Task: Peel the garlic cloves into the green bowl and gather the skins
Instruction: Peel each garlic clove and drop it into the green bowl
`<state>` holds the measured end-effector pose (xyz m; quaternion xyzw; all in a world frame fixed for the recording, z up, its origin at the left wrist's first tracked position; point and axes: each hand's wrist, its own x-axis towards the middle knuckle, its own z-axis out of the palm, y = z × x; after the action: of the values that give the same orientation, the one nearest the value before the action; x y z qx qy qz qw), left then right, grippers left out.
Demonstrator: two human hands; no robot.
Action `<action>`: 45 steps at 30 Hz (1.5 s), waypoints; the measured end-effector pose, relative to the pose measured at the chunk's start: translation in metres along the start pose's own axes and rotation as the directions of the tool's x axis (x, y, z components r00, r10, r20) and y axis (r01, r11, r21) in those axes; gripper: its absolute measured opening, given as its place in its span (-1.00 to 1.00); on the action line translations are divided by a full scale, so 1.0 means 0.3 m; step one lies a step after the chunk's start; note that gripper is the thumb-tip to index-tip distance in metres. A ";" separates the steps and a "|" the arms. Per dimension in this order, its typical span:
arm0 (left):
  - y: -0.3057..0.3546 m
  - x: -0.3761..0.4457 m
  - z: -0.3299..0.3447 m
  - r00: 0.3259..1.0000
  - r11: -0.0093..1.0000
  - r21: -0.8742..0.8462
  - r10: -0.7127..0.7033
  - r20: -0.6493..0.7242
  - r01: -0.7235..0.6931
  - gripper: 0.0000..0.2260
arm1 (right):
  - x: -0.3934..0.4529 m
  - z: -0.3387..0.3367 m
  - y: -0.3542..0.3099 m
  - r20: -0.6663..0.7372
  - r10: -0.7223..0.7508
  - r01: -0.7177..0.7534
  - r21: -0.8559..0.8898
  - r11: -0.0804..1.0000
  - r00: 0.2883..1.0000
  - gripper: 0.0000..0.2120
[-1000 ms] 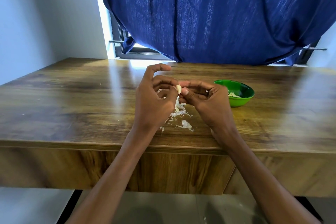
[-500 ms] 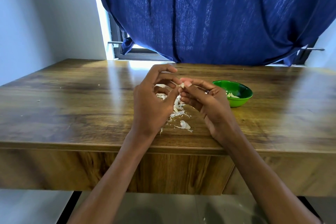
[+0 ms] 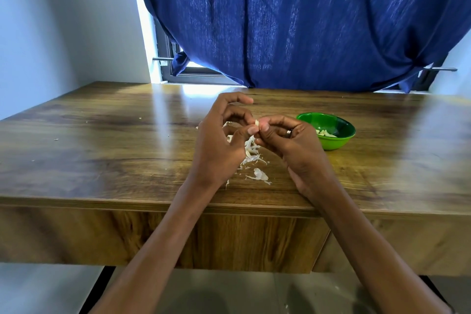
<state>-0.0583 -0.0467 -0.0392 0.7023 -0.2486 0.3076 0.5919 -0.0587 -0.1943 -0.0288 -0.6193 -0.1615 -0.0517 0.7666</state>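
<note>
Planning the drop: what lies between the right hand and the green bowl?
Head view: bare table only between the right hand and the green bowl.

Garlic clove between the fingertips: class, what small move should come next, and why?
Probably pull the last skin off. The garlic clove is pinched between the left hand and right hand above the skins on the table; whether it is fully bare is hard to tell. Then it goes right, into the green bowl, which already holds peeled cloves.
</note>
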 end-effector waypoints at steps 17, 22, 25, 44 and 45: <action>-0.004 0.000 0.002 0.990 0.985 0.154 0.097 -0.103 -0.080 -0.71 | -0.008 0.020 -0.007 0.006 -0.066 0.066 -0.012 0.998 0.998 -0.90; -0.001 -0.001 0.005 0.991 0.979 0.195 0.081 -0.105 -0.059 -0.67 | -0.006 0.020 -0.003 0.006 -0.064 0.064 -0.018 0.998 0.998 -0.93; 0.000 -0.004 0.006 0.991 0.973 0.224 0.085 -0.101 -0.061 -0.66 | -0.003 0.021 0.000 0.004 -0.073 0.073 -0.032 0.997 0.997 -0.93; 0.023 -0.002 0.015 0.977 0.920 0.348 0.210 -0.046 -0.181 -0.62 | -0.013 0.020 -0.009 0.025 -0.120 0.121 -0.051 0.991 0.992 -0.71; 0.023 -0.002 0.014 0.975 0.918 0.351 0.218 -0.051 -0.187 -0.63 | -0.013 0.019 -0.010 0.030 -0.118 0.119 -0.059 0.991 0.993 -0.70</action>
<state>-0.0631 -0.0519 -0.0355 0.7511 -0.2357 0.4367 0.4355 -0.0644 -0.1898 -0.0262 -0.6322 -0.2064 -0.0939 0.7409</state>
